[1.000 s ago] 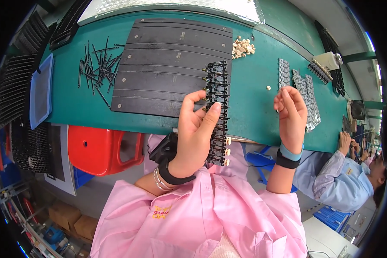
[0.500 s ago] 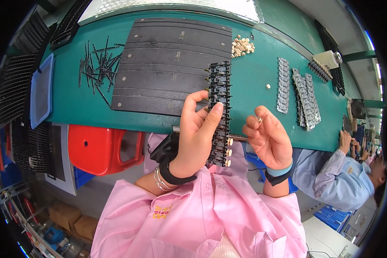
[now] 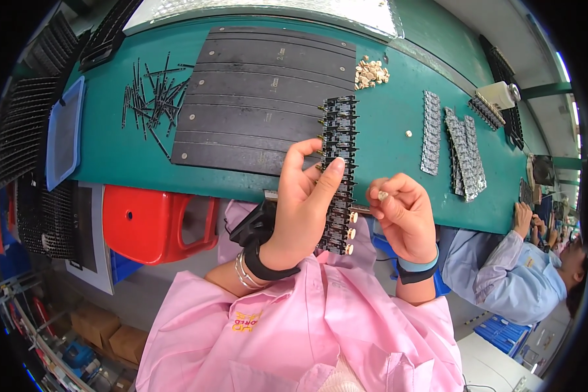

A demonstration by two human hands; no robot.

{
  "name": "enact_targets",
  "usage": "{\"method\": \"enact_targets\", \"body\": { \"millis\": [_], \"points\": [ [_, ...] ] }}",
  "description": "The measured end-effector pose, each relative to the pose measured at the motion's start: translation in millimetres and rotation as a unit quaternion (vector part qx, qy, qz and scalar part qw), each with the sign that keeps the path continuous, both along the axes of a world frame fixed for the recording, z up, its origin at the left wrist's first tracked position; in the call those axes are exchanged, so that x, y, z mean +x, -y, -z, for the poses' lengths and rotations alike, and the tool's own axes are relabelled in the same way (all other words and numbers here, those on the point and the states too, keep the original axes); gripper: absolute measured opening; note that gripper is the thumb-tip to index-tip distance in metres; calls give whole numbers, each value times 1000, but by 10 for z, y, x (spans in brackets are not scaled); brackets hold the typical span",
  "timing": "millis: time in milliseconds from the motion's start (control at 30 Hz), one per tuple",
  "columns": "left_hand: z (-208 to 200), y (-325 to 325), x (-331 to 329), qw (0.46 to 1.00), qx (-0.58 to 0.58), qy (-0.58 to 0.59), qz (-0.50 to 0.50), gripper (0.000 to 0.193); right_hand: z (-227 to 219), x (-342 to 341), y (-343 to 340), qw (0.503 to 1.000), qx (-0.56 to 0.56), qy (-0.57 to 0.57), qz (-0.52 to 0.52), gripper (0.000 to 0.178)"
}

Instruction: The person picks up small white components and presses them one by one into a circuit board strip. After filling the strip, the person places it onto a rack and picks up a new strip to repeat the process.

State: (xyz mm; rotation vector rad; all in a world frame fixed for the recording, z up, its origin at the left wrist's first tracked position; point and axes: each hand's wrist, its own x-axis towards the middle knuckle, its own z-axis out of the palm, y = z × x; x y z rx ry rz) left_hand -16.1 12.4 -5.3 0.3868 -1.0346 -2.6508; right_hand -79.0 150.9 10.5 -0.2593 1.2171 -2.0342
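Note:
My left hand (image 3: 304,202) is closed round a long black strip of small electronic parts (image 3: 340,134), held upright with its thumb across the front. Three round brass-coloured caps (image 3: 351,233) stick out from the strip's lower right edge. To the right of the strip, my right hand (image 3: 406,212) pinches a small pale gold cap (image 3: 382,195) between its fingertips, a little apart from the strip. A loose pile of similar caps (image 3: 371,73) lies on the green table (image 3: 392,140), and a single cap (image 3: 408,133) lies nearer.
A black grooved plate (image 3: 242,117) lies behind my left hand, with scattered thin black strips (image 3: 151,104) to its left. Silvery part strips (image 3: 465,153) lie at the right. A blue tray (image 3: 64,140) and a red stool (image 3: 140,225) are at the left; a co-worker's sleeve (image 3: 503,261) is at the right.
My right hand has turned and moved slightly down and left, bringing the small cap closer to the strip. My left hand and the strip have barely shifted.

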Motion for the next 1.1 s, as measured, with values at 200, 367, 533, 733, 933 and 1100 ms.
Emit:
{"method": "enact_targets", "body": {
  "millis": [200, 367, 533, 733, 933, 1100],
  "points": [
    [-12, -8, 6, 1000, -3, 1, 7, 29, -32, 72, 81, 997, 67, -42, -1, 16],
    [-3, -17, 8, 1000, -7, 1, 10, 30, -28, 86, 106, 996, 58, -61, 5, 17],
    [10, -32, 3, 1000, -14, 0, 5, 30, -13, 80, 113, 996, 52, -77, 7, 15],
    [1, -41, -9, 1000, -28, 2, -2, 30, -4, 48, 86, 995, 36, -88, -13, 15],
    [3, -36, 2, 1000, -20, 4, 5, 30, 34, 46, 99, 997, 31, -65, -14, 15],
    [20, -35, 2, 1000, -4, 6, 12, 30, -1, 5, 107, 995, 48, -82, -19, 10]
  ]
}}
